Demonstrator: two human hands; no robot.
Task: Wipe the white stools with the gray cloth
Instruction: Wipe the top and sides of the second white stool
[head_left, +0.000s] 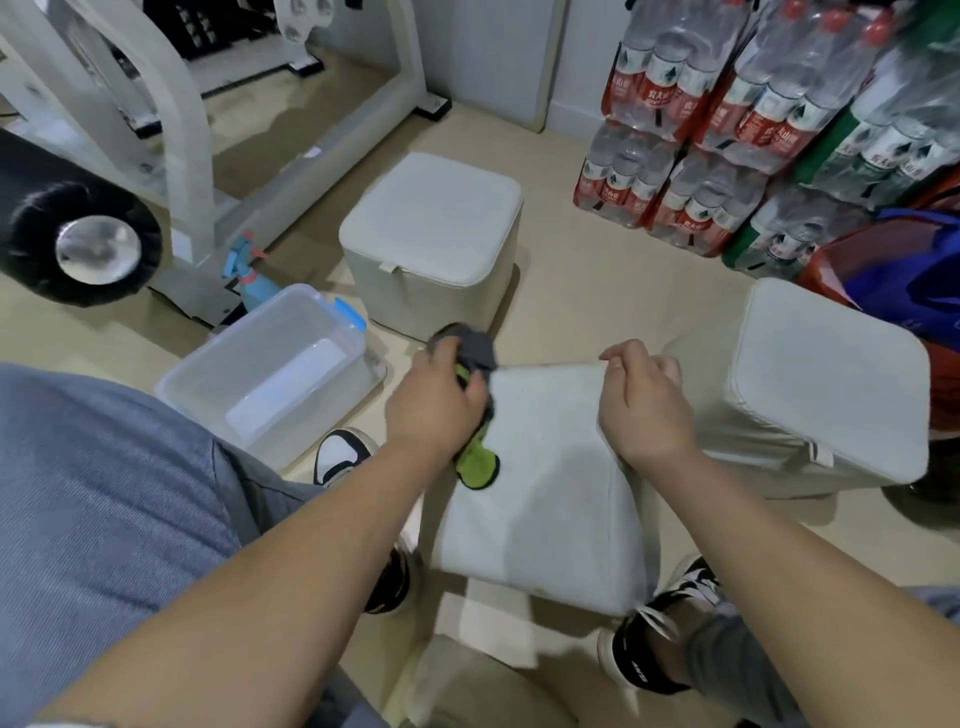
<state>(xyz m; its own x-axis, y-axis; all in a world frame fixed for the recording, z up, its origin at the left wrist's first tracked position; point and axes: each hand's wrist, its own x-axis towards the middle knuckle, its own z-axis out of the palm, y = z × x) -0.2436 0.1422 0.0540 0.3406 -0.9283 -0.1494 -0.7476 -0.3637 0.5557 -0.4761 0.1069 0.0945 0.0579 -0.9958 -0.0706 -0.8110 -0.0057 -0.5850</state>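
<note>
- The left hand (436, 400) is clenching the cloth (475, 351), bunched up in the fist, and pressing it onto the near stool (545, 493) at its far left corner; a tight wad is probably giving a firmer rub there.
- The right hand (644, 402) is curling its fingers over that stool's far edge. It seems to be gripping it to brace against the push, though blur is making that hard to confirm.
- The far stool (431, 223) and right stool (831, 384) are standing apart, likely waiting their turn.
- A tub (270, 374) and spray bottle (249, 275) are sitting nearby, handy.
</note>
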